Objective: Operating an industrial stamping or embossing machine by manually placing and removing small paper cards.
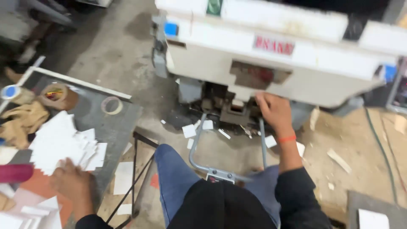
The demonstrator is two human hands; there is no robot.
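**Hands at cards and machine**

A concrete floor (123, 63) strewn with paper scraps lies under a white machine (271, 55). On the grey counter (114, 123) at left, the left hand (72, 182) rests unclenched on a fanned stack of white cards (63, 142), its long axis running away from the person. The right hand (273, 112) reaches into the machine's slot; its grip is hidden.

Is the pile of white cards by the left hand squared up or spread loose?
Spread loose. The white cards fan out unevenly on the side table, edges stepped, with the left hand resting at their near edge.
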